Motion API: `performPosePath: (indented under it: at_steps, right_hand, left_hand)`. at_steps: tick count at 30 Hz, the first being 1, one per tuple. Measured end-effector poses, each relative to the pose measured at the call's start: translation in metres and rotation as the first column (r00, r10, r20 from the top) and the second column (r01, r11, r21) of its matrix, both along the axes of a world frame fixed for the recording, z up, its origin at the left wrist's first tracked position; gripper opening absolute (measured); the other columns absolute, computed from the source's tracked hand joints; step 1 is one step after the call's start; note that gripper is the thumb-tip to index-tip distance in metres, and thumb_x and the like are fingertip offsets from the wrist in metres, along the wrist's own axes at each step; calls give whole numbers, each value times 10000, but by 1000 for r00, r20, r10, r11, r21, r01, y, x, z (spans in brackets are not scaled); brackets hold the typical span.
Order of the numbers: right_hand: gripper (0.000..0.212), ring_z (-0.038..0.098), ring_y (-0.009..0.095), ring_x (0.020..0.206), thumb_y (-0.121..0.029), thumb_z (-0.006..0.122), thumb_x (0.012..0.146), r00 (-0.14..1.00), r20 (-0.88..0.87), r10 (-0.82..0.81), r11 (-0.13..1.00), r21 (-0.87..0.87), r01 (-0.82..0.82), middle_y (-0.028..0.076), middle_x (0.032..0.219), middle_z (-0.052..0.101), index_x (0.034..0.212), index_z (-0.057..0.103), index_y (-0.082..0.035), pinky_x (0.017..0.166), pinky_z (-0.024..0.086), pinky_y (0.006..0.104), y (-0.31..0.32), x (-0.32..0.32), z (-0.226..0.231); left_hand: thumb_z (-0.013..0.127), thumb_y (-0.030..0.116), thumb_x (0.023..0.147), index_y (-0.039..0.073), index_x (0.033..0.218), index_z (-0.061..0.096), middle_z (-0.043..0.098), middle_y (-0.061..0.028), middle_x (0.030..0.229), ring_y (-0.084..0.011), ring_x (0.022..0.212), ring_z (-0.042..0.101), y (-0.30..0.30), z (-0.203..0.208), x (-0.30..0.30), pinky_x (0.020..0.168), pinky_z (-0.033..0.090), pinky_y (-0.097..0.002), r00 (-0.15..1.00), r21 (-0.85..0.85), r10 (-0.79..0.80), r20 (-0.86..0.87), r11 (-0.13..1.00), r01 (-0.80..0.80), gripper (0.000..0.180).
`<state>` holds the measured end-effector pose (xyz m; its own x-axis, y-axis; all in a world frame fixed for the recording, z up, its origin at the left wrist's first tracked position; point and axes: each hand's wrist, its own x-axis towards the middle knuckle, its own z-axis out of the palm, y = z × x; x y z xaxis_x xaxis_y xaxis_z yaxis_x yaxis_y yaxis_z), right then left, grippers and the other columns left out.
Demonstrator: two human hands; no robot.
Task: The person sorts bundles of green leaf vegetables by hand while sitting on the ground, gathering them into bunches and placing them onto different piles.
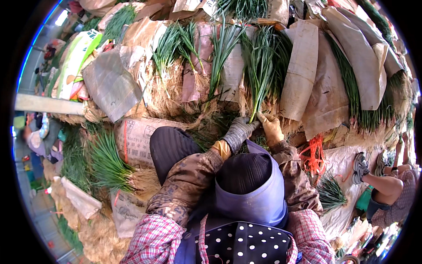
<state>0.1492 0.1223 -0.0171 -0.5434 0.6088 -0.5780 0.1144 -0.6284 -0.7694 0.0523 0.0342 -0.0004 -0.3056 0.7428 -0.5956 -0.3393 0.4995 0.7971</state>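
Note:
In the middle of the view, green onion stalks [256, 90] with long leaves lie pointing away from me, their pale base ends between my hands. My left hand [239, 133], in a dark grey glove with a yellowish cuff, is closed on the base end. My right hand [271, 128], in a tan glove, pinches at the same spot from the right, its fingertips near the stalks. The roots of the held stalks are hidden. Left of them lies another small bunch [223, 53], with thin stringy roots trailing toward my left hand.
Rooted bundles [167, 55] lie in a row ahead, partly covered by paper sheets [301, 70]. A green bundle [110, 160] rests left, near a printed sack [140, 136]. Red ties [314, 156] hang right. Another person [391, 193] is at the far right.

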Motion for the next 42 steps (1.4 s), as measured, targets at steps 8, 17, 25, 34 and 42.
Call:
performPosePath:
  at_steps: [8, 17, 25, 34, 42]
  right_hand:
    - [181, 420, 89, 437, -173, 565, 819, 975, 136, -175, 976, 155, 153, -1, 594, 518, 773, 591, 1, 403, 352, 229, -16, -5, -12]
    - [276, 616, 237, 697, -300, 651, 729, 522, 768, 372, 488, 317, -814, 147, 691, 624, 866, 653, -60, 667, 485, 307, -4, 15, -7]
    - [360, 598, 204, 628, -352, 633, 749, 599, 801, 18, 634, 454, -626, 136, 708, 625, 886, 628, -19, 606, 465, 314, 68, -77, 30]
    - [263, 469, 88, 496, -214, 686, 722, 892, 451, 24, 782, 547, -297, 27, 602, 554, 819, 615, 20, 437, 386, 213, 38, -41, 5]
    - [151, 526, 92, 561, -179, 617, 793, 999, -39, -18, 999, 29, 19, 26, 687, 580, 793, 566, -37, 443, 442, 211, -9, -27, 29]
  left_hand:
    - [534, 258, 810, 41, 858, 583, 583, -170, 667, -298, 578, 567, -5, 20, 13, 551, 449, -374, 748, 8, -29, -663, 999, 46, 228]
    - [493, 210, 873, 24, 1013, 546, 619, -82, 765, -98, 592, 553, -5, 44, -18, 549, 462, -210, 886, 372, 422, -191, 867, -332, 238]
    - [627, 136, 766, 49, 950, 555, 482, 24, 576, -61, 449, 443, -6, 14, -31, 377, 414, -228, 900, -3, 430, 69, 903, -430, 215]
    - [633, 120, 758, 28, 935, 588, 595, -42, 713, -67, 409, 436, -7, 12, -26, 380, 392, -198, 951, 88, 271, -147, 962, -260, 205]
    - [624, 124, 772, 13, 796, 556, 573, -32, 588, -81, 428, 484, -6, 19, -22, 371, 383, -211, 968, 69, 219, 125, 971, -228, 132]
